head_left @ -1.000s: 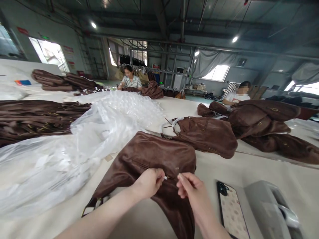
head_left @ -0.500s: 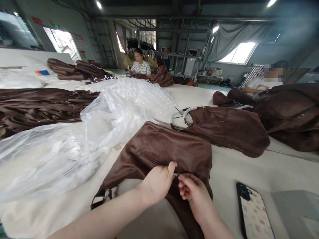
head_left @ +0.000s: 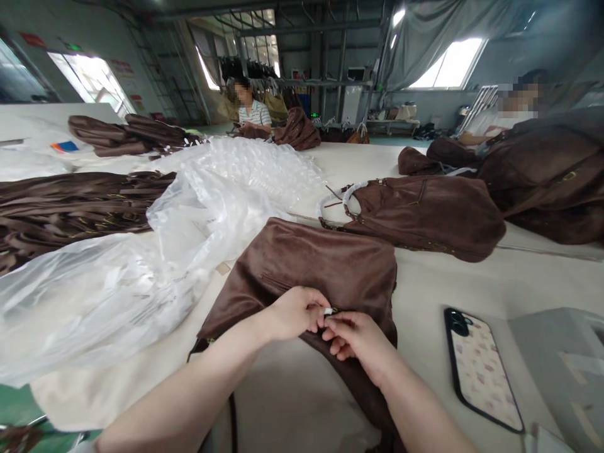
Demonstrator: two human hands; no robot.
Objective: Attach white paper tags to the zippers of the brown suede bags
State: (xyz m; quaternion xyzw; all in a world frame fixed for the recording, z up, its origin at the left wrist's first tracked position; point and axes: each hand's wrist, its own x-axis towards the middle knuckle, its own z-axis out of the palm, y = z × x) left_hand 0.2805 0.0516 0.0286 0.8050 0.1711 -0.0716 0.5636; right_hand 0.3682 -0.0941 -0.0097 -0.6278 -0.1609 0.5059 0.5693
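Note:
A dark brown leather bag [head_left: 325, 258] lies flat on the table in front of me, its strap curving down toward me. Over the bag's near edge, my left hand [head_left: 295, 313] is closed, its fingers pinching a small white piece [head_left: 328, 311]. My right hand [head_left: 356, 336] meets it there with thumb and fingers pressed together. Whatever sits between the right fingertips is too small to make out. A bit of brass-coloured metal shows just beside the white piece.
Crumpled clear plastic [head_left: 189, 207] covers the left side, by a pile of brown straps [head_left: 70, 204]. Another brown bag [head_left: 438, 217] lies beyond mine, near more bags [head_left: 547, 182]. A phone [head_left: 484, 365] rests at right beside a grey box [head_left: 561, 358]. Two people sit across the table.
My left hand has turned over from thumb up to fingers curled down around the white piece. Both hands stay together at the bag's edge. The view has shifted slightly.

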